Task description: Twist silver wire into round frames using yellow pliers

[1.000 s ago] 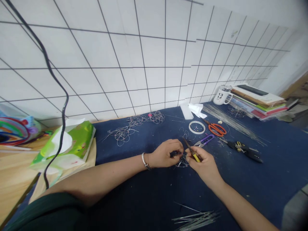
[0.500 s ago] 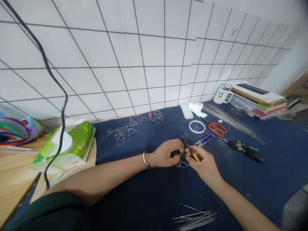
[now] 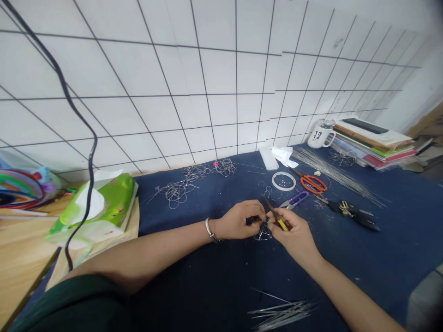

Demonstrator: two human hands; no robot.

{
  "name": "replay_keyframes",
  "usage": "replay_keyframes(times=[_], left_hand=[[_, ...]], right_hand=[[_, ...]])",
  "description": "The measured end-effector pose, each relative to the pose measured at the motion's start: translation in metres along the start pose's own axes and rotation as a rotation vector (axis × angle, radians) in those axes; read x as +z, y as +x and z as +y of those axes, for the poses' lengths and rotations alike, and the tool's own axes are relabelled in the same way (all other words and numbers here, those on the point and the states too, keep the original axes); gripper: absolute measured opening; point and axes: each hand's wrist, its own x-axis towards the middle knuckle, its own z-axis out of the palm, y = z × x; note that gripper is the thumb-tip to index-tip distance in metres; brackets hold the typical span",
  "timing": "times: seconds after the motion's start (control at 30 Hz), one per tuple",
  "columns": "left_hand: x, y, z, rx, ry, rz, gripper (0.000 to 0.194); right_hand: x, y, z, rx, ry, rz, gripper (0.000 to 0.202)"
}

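My left hand [image 3: 238, 221], a silver bangle at its wrist, is closed in a pinch on a small bent-wire piece [image 3: 263, 232] that hangs below the fingertips. Facing it, my right hand [image 3: 293, 234] is wrapped round long-nosed pliers [image 3: 282, 224] with a yellow grip and dark, narrow jaws pointing up and left. The right fingertips come close to the wire piece; whether they touch it is hidden. Just beyond the hands lie purple thread snips [image 3: 298, 198] and a round dish of small beads [image 3: 284, 181].
Orange-handled scissors [image 3: 313, 183] and black pliers [image 3: 353, 216] lie to the right. Straight wires [image 3: 341, 177] stretch behind them, and more wires [image 3: 282, 314] lie in front. Wire coils [image 3: 176, 193] sit near the wall. A mug [image 3: 319, 134] stands beside stacked books [image 3: 377, 143]; a tissue pack [image 3: 114, 203] is left.
Both hands hold almost the same pose over the wire piece. The view has shifted very slightly; nothing has been picked up or let go.
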Motion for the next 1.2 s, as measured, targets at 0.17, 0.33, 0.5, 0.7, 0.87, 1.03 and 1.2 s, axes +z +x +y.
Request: replay_keyframes(times=[0.17, 0.33, 0.5, 0.7, 0.87, 1.03, 1.2], left_hand=[[-0.004, -0.001, -0.002, 0.018, 0.055, 0.005, 0.014], [-0.015, -0.001, -0.004, -0.04, 0.128, 0.037, 0.01], [-0.024, 0.0, -0.008, -0.07, 0.182, 0.064, 0.01], [-0.027, 0.002, -0.013, -0.033, 0.203, 0.033, 0.011], [-0.029, 0.003, -0.016, -0.014, 0.22, 0.023, 0.013], [-0.028, 0.004, -0.019, -0.007, 0.206, 0.018, 0.013], [-0.027, 0.004, -0.023, -0.011, 0.185, 0.017, 0.014]], right_hand=[[-0.006, 0.002, -0.004, -0.003, -0.019, -0.037, 0.02], [-0.041, 0.015, 0.009, -0.082, -0.435, 0.102, 0.029], [-0.072, 0.031, 0.028, -0.177, -0.962, 0.067, 0.036], [-0.076, 0.047, 0.032, -0.346, -1.271, -0.002, 0.03], [-0.078, 0.072, 0.027, -0.376, -1.355, -0.013, 0.03], [-0.073, 0.101, 0.023, -0.373, -1.351, -0.075, 0.03], [-0.063, 0.126, 0.019, -0.293, -1.359, -0.13, 0.034]])
